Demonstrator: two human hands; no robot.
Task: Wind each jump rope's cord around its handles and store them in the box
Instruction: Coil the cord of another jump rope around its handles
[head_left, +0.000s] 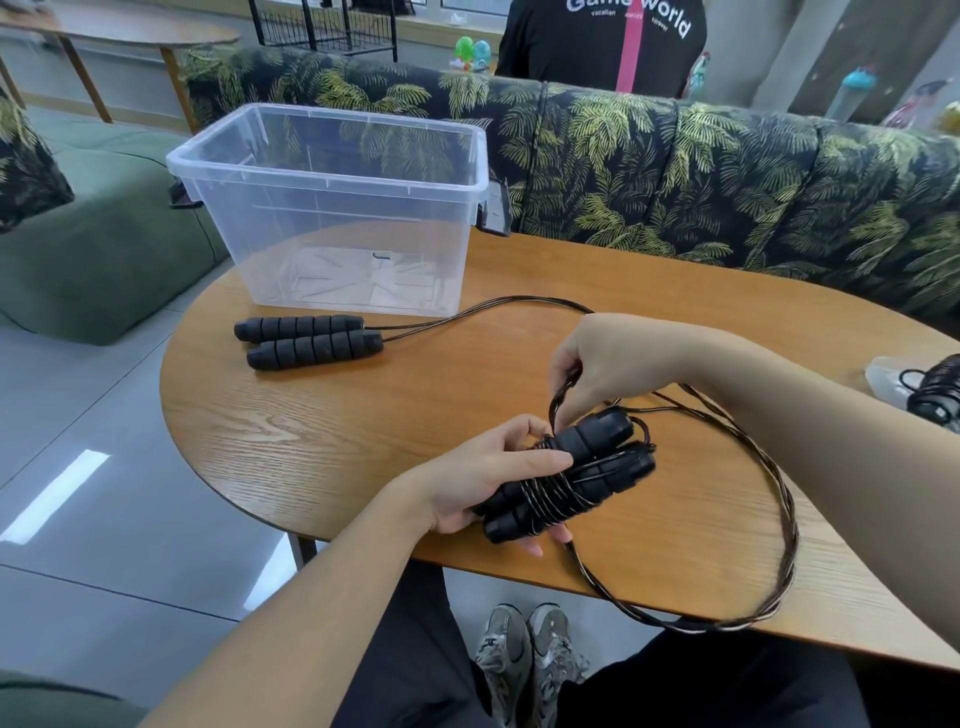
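1. The left hand (483, 480) grips a pair of black handles (566, 480) held side by side just above the worktop (363, 426), thumb on top and fingers curled underneath.
2. Several turns of cord (550, 491) are wound around the middle of these handles.
3. The right hand (597, 364) pinches the cord just above the handles' upper end, fingers curled round it.
4. The loose cord (779, 519) sweeps in a wide loop to the right, over the worktop's near edge and back up to the left hand.
5. A second rope lies unwound on the worktop: its two handles (309, 342) rest side by side just in front of the box (332, 208), and its cord (493, 306) runs right towards the right wrist.
6. The clear box stands open at the worktop's far left, no rope inside.
7. At the right edge a dark bundle of cord (935, 392) lies on the worktop, partly cut off.
8. A leaf-patterned sofa (727, 182) runs behind the worktop.
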